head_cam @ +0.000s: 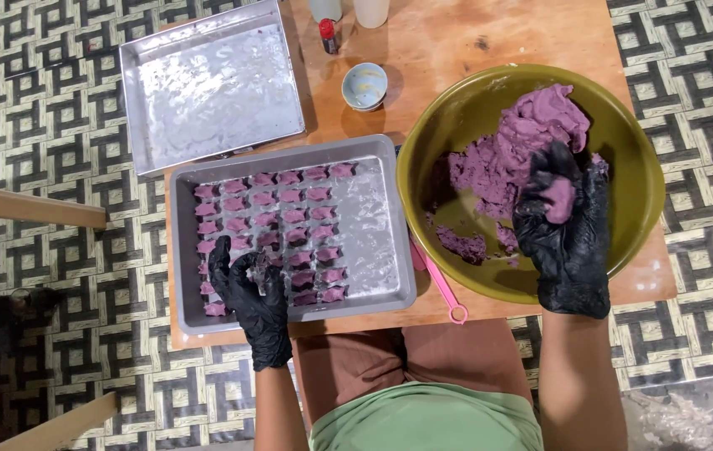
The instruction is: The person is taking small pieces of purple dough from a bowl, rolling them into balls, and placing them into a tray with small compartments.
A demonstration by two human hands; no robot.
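Head view: the right hand (568, 225), gloved black, cups a lump (558, 199) of purple dough (523, 142) inside the green bowl (632, 142). The left hand (249, 288) rests on the near tray (377, 225), fingers curled, possibly pinching one shaped piece (294, 217). Bare tray floor lies right of the rows.

Left hand (252, 292) in black glove rests in near-left of grey tray (385, 284), on rows of small purple dough pieces (294, 215). Right hand (565, 225), gloved, curls around a purple dough lump (558, 199) inside olive-green bowl (632, 192) on right. Empty metal tray (210, 88) far left; small blue cup (365, 85) far centre. Pink utensil (440, 288) between tray and bowl.
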